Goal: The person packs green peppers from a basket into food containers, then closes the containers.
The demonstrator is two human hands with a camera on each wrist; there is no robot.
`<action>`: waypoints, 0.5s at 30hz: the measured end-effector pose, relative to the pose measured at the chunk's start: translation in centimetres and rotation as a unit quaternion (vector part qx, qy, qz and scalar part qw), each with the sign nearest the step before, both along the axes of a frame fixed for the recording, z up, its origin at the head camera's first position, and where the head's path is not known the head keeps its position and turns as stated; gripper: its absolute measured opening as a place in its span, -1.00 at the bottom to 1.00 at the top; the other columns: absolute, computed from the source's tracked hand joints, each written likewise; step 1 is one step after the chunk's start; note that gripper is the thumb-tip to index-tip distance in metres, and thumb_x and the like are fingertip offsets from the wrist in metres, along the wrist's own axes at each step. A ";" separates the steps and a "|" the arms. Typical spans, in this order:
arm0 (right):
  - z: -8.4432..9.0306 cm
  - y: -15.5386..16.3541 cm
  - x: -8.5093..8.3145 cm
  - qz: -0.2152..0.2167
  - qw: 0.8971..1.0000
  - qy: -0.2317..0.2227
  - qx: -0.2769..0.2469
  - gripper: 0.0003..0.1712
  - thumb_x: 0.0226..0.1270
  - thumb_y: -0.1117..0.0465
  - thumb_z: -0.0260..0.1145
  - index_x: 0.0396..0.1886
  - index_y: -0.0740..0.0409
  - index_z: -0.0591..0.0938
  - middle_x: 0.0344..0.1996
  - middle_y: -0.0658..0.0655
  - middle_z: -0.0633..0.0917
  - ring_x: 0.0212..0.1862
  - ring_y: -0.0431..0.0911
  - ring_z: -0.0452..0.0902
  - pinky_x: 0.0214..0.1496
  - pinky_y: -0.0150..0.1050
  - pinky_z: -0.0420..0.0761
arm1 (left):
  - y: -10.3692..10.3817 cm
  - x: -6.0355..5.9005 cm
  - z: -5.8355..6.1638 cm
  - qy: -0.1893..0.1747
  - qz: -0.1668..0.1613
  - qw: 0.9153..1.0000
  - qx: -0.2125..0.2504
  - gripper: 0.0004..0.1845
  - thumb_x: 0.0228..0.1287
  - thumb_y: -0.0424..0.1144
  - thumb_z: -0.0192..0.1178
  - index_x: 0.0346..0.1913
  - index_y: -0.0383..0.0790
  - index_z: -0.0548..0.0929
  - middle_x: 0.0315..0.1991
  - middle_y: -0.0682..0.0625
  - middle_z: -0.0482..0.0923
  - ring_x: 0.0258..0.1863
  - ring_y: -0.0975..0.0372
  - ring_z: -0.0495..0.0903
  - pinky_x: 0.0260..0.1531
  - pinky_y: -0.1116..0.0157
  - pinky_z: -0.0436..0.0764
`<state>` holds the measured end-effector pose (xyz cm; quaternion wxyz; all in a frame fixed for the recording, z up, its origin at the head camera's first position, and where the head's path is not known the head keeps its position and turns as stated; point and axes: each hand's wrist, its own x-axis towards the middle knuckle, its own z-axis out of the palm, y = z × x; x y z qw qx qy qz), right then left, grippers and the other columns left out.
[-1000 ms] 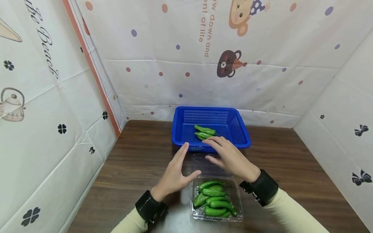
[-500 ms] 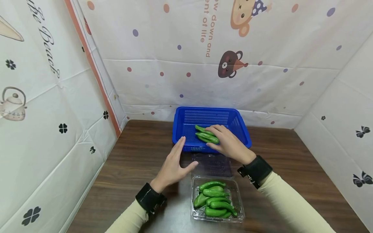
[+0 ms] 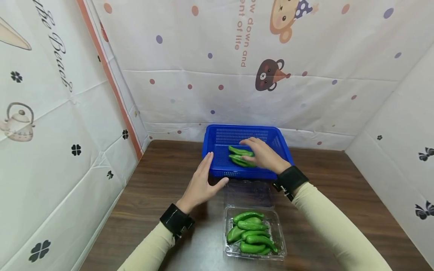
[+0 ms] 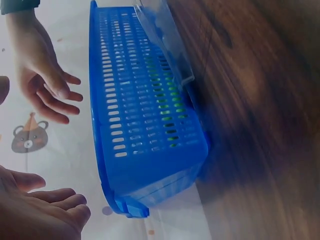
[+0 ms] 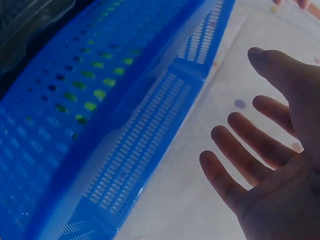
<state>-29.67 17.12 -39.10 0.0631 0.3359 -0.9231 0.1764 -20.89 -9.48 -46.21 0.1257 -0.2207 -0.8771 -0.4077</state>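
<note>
A blue slotted basket (image 3: 217, 141) stands at the far side of the wooden table with a few green peppers (image 3: 239, 152) lying in it. My right hand (image 3: 258, 152) hovers inside the basket just over those peppers, fingers spread and holding nothing; the right wrist view shows the same empty right hand (image 5: 260, 165) beside the basket wall (image 5: 125, 125). My left hand (image 3: 203, 180) is open, palm turned toward the basket's front left corner. In the left wrist view the left hand's fingers (image 4: 47, 205) sit near the basket (image 4: 140, 115).
Close to me stands a clear plastic clamshell box (image 3: 280, 241) filled with several green peppers (image 3: 252, 232); its open lid (image 3: 247, 192) lies flat between box and basket. Printed sheet walls (image 3: 203, 75) enclose the table (image 3: 152, 180) on three sides.
My right hand has moved away from me, from above the clamshell lid into the basket over the peppers. The left hand has crept slightly forward toward the basket's front.
</note>
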 end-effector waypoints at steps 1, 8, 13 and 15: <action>0.1 0.0 -0.4 -0.003 1.000 -0.007 0.005 -0.39 0.39 0.13 0.46 0.36 0.25 0.54 0.22 0.35 0.58 0.27 0.23 0.49 0.27 0.16 0.53 | 0.0 -0.2 0.0 -0.002 0.001 1.000 0.001 0.06 0.37 0.34 0.19 0.68 -0.05 -0.10 0.67 0.00 -0.14 0.62 0.17 -0.05 0.51 0.01 0.18; 0.3 0.0 -2.8 -0.003 0.999 -0.041 0.031 -0.43 0.42 0.15 0.43 0.32 0.30 0.56 0.20 0.37 0.60 0.25 0.23 0.52 0.25 0.15 0.55 | -0.4 -1.4 -0.2 0.005 0.008 1.000 -0.002 0.04 0.38 0.29 0.21 0.67 -0.13 -0.05 0.66 -0.10 -0.08 0.61 0.08 0.01 0.48 -0.05 0.23; -0.1 0.0 -4.6 -0.006 0.998 -0.056 0.041 -0.46 0.42 0.18 0.42 0.31 0.31 0.57 0.20 0.39 0.61 0.26 0.24 0.52 0.27 0.16 0.54 | -0.7 -2.2 -0.1 0.001 0.016 1.000 -0.008 0.05 0.37 0.29 0.22 0.67 -0.16 -0.02 0.66 -0.12 -0.07 0.61 0.06 0.02 0.47 -0.08 0.24; -0.4 0.1 -5.2 -0.007 0.997 -0.060 0.046 -0.46 0.42 0.18 0.42 0.31 0.32 0.57 0.20 0.39 0.61 0.26 0.25 0.51 0.27 0.17 0.53 | -0.7 -2.5 -0.1 -0.003 0.016 1.000 -0.011 0.05 0.38 0.30 0.21 0.67 -0.16 -0.03 0.66 -0.13 -0.08 0.61 0.05 0.02 0.47 -0.09 0.24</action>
